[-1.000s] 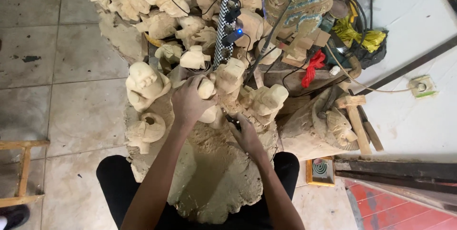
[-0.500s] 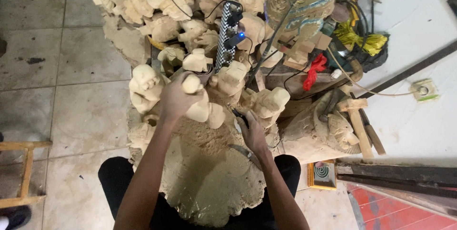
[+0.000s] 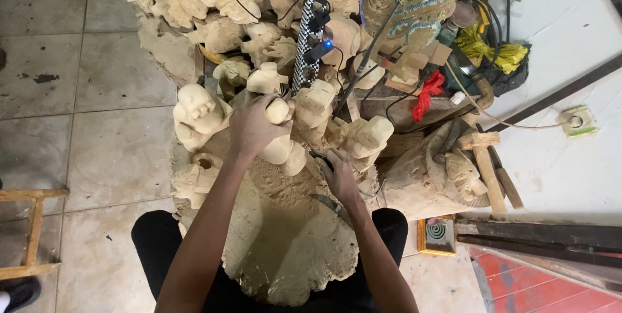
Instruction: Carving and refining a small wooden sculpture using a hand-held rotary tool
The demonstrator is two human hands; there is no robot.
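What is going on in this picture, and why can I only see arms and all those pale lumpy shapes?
The camera sits on a person's head and looks down, so you see only their two arms and lap. There is no machine here, just bare hands. The left hand grips a small pale wooden figure, one of many unpainted carvings piled on the tiled floor. The right hand rests lower down, on a dark tool that I cannot make out clearly. Under the hands lies a big heap of wood dust and chips. Farther away are a painted carved mask, a power strip with cables, a red rag and a wooden mallet.
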